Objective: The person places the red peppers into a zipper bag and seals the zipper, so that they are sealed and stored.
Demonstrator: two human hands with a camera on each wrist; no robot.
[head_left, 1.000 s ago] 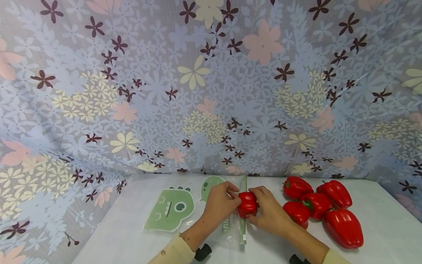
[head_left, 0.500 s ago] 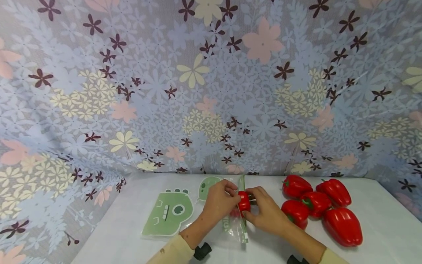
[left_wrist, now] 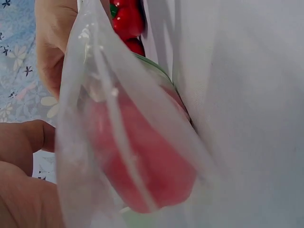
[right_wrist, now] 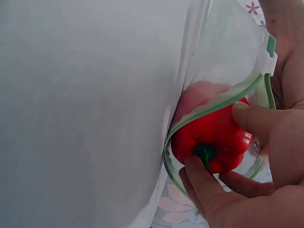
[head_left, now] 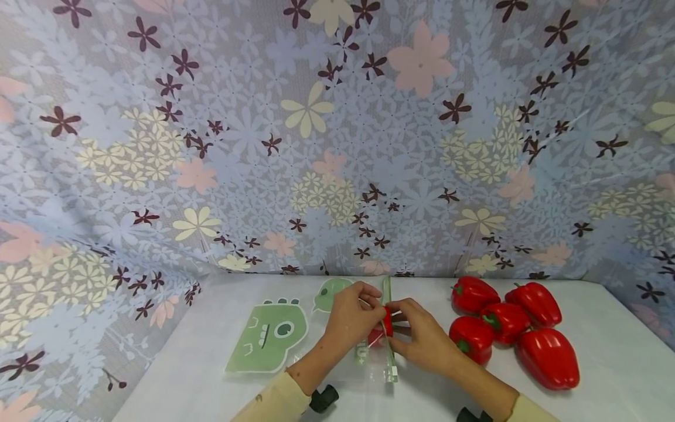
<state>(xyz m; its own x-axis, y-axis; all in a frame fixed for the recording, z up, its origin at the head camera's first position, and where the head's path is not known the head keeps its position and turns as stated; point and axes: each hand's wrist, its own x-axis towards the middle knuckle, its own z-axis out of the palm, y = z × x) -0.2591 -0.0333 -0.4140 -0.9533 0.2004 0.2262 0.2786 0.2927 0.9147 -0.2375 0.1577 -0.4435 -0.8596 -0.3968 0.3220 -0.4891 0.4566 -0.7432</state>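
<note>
A clear zip bag [head_left: 389, 357] with a green zip strip lies on the white table [head_left: 211, 375]. My left hand [head_left: 369, 305] pinches the bag's mouth and holds it apart. My right hand [head_left: 402, 329] grips a red bell pepper [head_left: 385, 328] by thumb and fingers at its stem end. In the right wrist view the pepper [right_wrist: 213, 137] sits halfway through the green rim [right_wrist: 209, 110], stem toward my fingers [right_wrist: 202, 178]. In the left wrist view the pepper [left_wrist: 142, 161] shows blurred through the plastic, beside my left thumb [left_wrist: 23, 137].
Several loose red peppers [head_left: 506, 322] lie in a group at the right, the biggest [head_left: 548, 357] nearest the front. Two green dinosaur-print bags [head_left: 269, 337] [head_left: 328, 293] lie flat at the left. A flowered cloth [head_left: 337, 146] walls the table behind and at both sides.
The pepper has gone leftward, deeper into the bag, so less red shows between my hands. Both hands have drawn closer together.
</note>
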